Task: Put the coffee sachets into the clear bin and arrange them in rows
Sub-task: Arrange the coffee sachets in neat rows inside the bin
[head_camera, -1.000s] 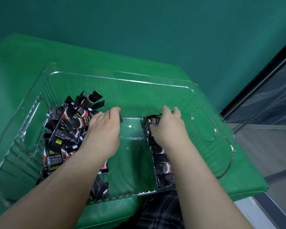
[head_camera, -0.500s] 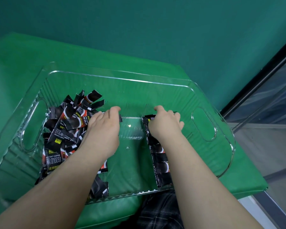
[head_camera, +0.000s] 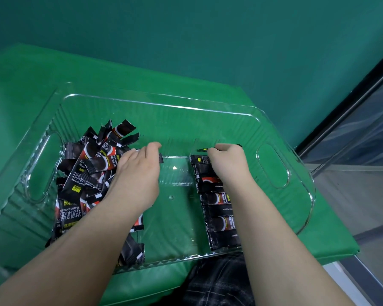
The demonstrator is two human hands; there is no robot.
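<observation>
So the biggest thing is the soft green cloth-covered table (head_camera: 230, 102), and the big clear plastic bin with two handle holes (head_camera: 272, 166) sits on top of it. Everything else is told from that bin.

Inside the bin, on its left side, lies a messy heap of black coffee sachets with red and white marks (head_camera: 84, 173). They point every way and lie on top of each other, so they are not sorted yet. Inside the bin, on its right side, there is a neat row of black coffee sachets (head_camera: 217, 204). They lie side by side and run from the far wall of the bin to the near wall. The middle of the bin floor shows only the green cloth through it, probably kept free for more rows.

The left hand (head_camera: 135, 180) lies on the heap, near the bin's middle. Its fingers curl down over the sachets, with a dark sachet edge poking out under the fingertips. I cannot tell if it really grips one or only rests there. I think it is feeling for the next sachet to move.

The right hand (head_camera: 228, 162) is at the far end of the neat row. Its fingers are bent tight, and a small black sachet with a yellow mark (head_camera: 202, 149) sticks out from the fingertips, so it seems to pinch that one. I think it holds it there to add it to the row's end.
</observation>
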